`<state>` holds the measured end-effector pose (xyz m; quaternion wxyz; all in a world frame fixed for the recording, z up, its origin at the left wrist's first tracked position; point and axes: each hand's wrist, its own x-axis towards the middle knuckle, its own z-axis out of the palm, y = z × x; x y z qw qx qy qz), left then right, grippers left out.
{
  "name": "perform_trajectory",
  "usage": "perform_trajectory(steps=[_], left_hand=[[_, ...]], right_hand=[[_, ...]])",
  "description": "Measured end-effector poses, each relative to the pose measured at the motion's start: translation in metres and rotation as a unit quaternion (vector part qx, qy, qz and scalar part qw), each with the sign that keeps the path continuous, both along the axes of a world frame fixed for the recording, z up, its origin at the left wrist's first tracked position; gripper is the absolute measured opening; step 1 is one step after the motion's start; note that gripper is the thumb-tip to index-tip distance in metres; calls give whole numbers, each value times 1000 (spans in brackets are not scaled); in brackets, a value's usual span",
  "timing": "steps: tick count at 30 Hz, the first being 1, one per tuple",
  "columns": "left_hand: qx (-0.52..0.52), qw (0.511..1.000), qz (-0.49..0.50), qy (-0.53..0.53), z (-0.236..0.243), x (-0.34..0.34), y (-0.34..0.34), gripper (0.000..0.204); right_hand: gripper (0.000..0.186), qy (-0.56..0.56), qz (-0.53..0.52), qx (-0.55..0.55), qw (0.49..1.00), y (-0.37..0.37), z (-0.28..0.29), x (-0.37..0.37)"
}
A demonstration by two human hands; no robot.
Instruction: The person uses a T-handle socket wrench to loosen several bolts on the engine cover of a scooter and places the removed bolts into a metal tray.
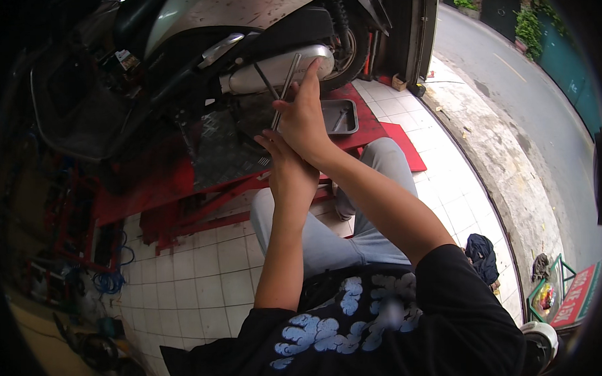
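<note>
Both my hands are raised close together in front of a scooter (277,73) standing side-on. My right hand (304,121) has its thumb and palm against a long, thin silver metal rod (291,75), which slants up past its fingers. One of its fingers points upward. Below it, my left hand (292,172) lies against the right wrist. Its visible fingers are stretched out near the rod's lower end; the others are hidden. A dark rod (265,80) crosses behind the silver one, and I cannot tell whether the two are joined.
The scooter stands on a red lift platform (215,184) with a dark plate. A metal tray (350,123) holding tools sits by the rear wheel. Blue hose (110,281) coils on the tiled floor at left. Dark cloth (481,254) lies at right, near the street edge.
</note>
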<state>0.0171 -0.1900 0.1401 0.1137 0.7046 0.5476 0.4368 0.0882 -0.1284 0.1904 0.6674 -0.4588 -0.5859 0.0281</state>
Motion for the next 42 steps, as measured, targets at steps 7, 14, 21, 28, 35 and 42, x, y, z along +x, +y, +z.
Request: perform_trajectory(steps=[7, 14, 21, 28, 35, 42], left_hand=[[-180, 963, -198, -11, 3, -29, 21, 30], [-115, 986, -12, -121, -7, -68, 59, 27], [66, 989, 86, -103, -4, -55, 129, 23], [153, 972, 178, 26, 45, -25, 271, 34], [116, 960, 244, 77, 61, -3, 331, 33], [144, 969, 200, 10, 54, -7, 303, 30]], right_hand=[[31, -126, 93, -3, 988, 11, -17, 19], [11, 97, 106, -8, 990, 31, -43, 57], [18, 394, 164, -6, 904, 25, -138, 116], [22, 354, 95, -44, 929, 38, -150, 148], [17, 358, 110, -34, 927, 34, -143, 155], [17, 364, 107, -50, 924, 31, -133, 163]])
